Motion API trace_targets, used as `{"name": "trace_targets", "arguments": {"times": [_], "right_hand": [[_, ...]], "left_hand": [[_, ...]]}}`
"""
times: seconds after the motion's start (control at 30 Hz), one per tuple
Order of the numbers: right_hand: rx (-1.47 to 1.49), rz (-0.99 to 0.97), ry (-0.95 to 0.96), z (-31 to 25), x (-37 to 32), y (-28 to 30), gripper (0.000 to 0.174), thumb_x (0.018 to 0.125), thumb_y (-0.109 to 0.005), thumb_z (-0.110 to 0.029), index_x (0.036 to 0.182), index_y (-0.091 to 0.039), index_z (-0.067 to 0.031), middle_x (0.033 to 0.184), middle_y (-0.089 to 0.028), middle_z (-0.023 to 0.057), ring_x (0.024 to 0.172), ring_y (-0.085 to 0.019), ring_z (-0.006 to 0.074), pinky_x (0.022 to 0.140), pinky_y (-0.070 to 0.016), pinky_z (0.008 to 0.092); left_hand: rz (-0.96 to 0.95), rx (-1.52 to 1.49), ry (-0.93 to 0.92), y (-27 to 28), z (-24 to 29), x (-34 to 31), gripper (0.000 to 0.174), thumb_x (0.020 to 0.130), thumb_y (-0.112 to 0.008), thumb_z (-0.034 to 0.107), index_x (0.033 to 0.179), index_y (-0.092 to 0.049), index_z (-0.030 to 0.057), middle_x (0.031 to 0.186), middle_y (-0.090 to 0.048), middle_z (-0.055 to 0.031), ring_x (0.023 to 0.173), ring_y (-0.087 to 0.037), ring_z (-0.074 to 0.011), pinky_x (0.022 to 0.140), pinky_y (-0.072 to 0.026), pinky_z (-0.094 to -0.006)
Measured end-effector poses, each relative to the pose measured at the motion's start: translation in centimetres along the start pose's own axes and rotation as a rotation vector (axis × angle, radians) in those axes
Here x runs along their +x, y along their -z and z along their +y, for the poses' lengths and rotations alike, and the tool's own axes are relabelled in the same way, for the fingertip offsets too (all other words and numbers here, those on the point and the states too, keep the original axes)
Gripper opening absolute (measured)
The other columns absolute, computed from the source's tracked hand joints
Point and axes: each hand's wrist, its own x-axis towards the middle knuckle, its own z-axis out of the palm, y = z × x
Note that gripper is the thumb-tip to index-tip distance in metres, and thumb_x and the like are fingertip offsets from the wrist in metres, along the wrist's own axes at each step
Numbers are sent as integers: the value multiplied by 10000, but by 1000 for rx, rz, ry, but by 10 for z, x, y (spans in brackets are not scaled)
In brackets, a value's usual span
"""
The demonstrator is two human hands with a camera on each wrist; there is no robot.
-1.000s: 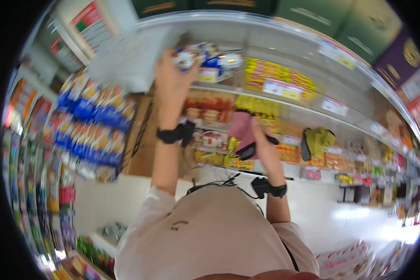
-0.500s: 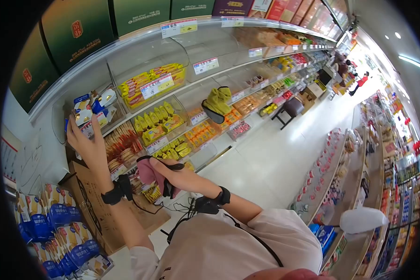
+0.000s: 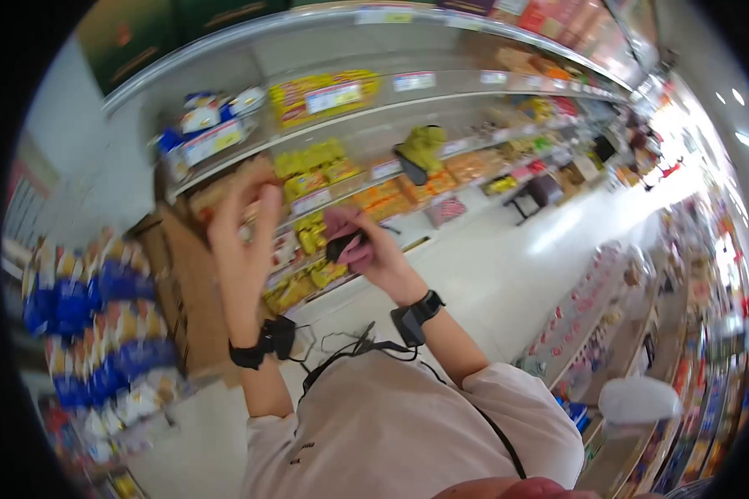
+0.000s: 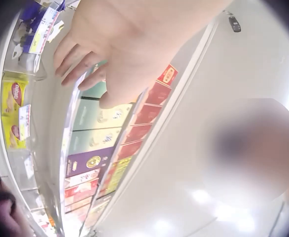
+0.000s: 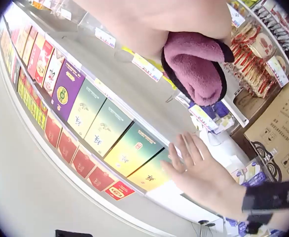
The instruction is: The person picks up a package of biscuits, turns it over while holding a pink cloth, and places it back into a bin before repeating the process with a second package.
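Note:
My right hand [image 3: 383, 259] grips a folded pink-purple cloth [image 3: 339, 223] with black edging, held in front of the lower shelves. In the right wrist view the plush cloth [image 5: 196, 66] bulges out below the palm. My left hand [image 3: 245, 237] is raised in front of the shelf, its fingers extended and holding nothing. The left wrist view shows this hand [image 4: 119, 54] spread, apart from the goods. Nearest to it at the upper left are blue-and-white packets [image 3: 204, 116] in a clear bin. A yellow-green cloth [image 3: 424, 148] with a dark side hangs over a shelf edge.
Yellow snack packs [image 3: 329, 93] fill the neighbouring bin, with price tags along the edges. A cardboard box [image 3: 195, 291] and stacked blue bags [image 3: 100, 291] stand at the left. Boxed goods [image 5: 127, 148] line the top shelf. A dark stool [image 3: 541, 191] stands in the aisle.
My left hand has drawn back from the blue-and-white packets, down and to the right. The right hand has lifted, still holding the pink-purple cloth. The head view has swung rightward since the earliest frame.

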Motion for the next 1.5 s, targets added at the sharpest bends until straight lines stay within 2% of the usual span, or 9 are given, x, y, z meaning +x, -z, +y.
{"name": "trace_targets", "arguments": {"times": [0.07, 0.17, 0.27, 0.33, 0.53, 0.77, 0.97, 1.3, 1.5], "right_hand": [[-95, 165, -124, -9, -5, -13, 349, 1004, -555, -352, 1127, -624, -34, 860, -695, 41, 558, -640, 171, 518, -531, 254], [-261, 175, 12, 5, 14, 0, 296, 977, -572, -320, 1012, -674, -44, 872, -723, 120, 686, -727, 235, 555, -600, 377], [-1155, 63, 356, 5, 24, -6, 317, 983, -626, -298, 1095, -653, -2, 878, -708, 95, 708, -686, 158, 621, -557, 291], [-1249, 84, 18, -4, 16, -37, 372, 986, -642, -282, 1211, -600, 11, 1004, -703, 86, 834, -663, 136, 712, -535, 291], [-404, -105, 11, -7, -5, -86, 481, 939, -711, -177, 1352, -519, -24, 1309, -596, 74, 1166, -598, 175, 978, -481, 323], [-972, -410, 449, -16, -19, -90, 320, 934, -682, -136, 1198, -619, 36, 1170, -654, 105, 1067, -624, 186, 934, -477, 311], [-1335, -434, 1006, -39, -29, -90, 201, 850, -688, -8, 1050, -670, -5, 1148, -647, 119, 1124, -618, 283, 1015, -437, 344], [-746, -64, 448, -43, -31, -50, 216, 952, -681, -128, 1115, -608, -6, 896, -651, -2, 763, -514, 41, 664, -412, 196], [-738, -38, 554, -46, -45, -49, 225, 940, -664, -81, 1130, -628, 34, 1015, -667, 55, 922, -584, 90, 832, -476, 244]], "left_hand": [[46, 26, 0, 8, 29, -28, 219, 923, -666, 108, 1118, -670, 8, 1077, -700, -122, 992, -662, -225, 891, -496, -329], [123, 105, -148, 32, 61, -50, 222, 873, -688, 17, 1095, -676, 9, 1060, -700, -122, 967, -669, -240, 871, -507, -334], [172, 153, -100, 55, 94, -70, 181, 930, -622, 30, 1092, -680, -25, 1056, -694, -133, 1015, -650, -205, 920, -483, -304], [173, 151, 7, 65, 110, -85, 188, 934, -618, 37, 1099, -682, -27, 1059, -696, -143, 1009, -650, -210, 915, -491, -308], [333, 265, 104, 32, 50, -102, 341, 925, -707, 187, 1166, -650, -48, 1047, -698, -133, 965, -655, -215, 941, -511, -340], [250, -216, 389, 19, 25, -104, 306, 850, -768, 34, 1129, -677, -54, 995, -684, -40, 924, -626, -99, 865, -513, -270], [289, 8, 100, 7, 4, -98, 194, 825, -780, 91, 940, -678, -28, 868, -621, -45, 794, -585, -100, 690, -469, -254], [299, -113, 198, -38, -3, -77, 161, 916, -718, 77, 1029, -647, -12, 952, -633, -37, 921, -611, -92, 834, -495, -262], [-71, -688, 793, -30, -46, -78, 404, 1005, -576, 352, 1201, -602, -1, 1074, -665, -120, 978, -664, -218, 904, -540, -345]]}}
